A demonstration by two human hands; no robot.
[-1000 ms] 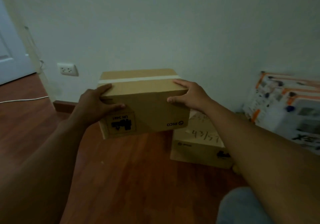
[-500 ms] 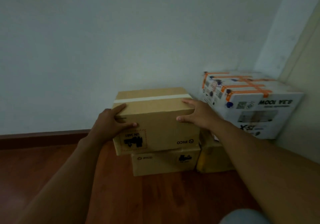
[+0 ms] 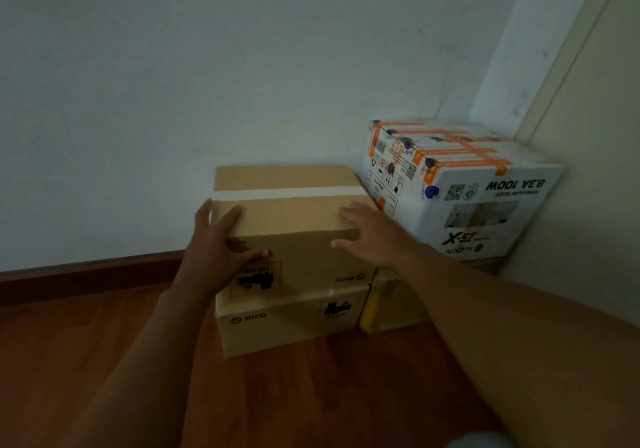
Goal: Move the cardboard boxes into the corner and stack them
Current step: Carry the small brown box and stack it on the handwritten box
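A brown cardboard box (image 3: 298, 219) with a white tape strip across its top sits on a second brown box (image 3: 287, 323) marked PICO on the floor, by the wall. My left hand (image 3: 218, 250) grips its near left corner, thumb on the front face. My right hand (image 3: 370, 236) rests on its near right top edge, fingers spread over the top. To the right, a white box with orange tape (image 3: 460, 184) sits in the corner on top of another brown box (image 3: 391, 302).
The boxes stand on a reddish wooden floor (image 3: 311, 395). A pale wall with a dark skirting board (image 3: 86, 274) runs behind them. A beige panel (image 3: 588, 170) closes the corner on the right.
I have carried the taped box to the right, toward the corner, and lowered it onto the PICO box. The view has swung right, away from the door and wall socket.
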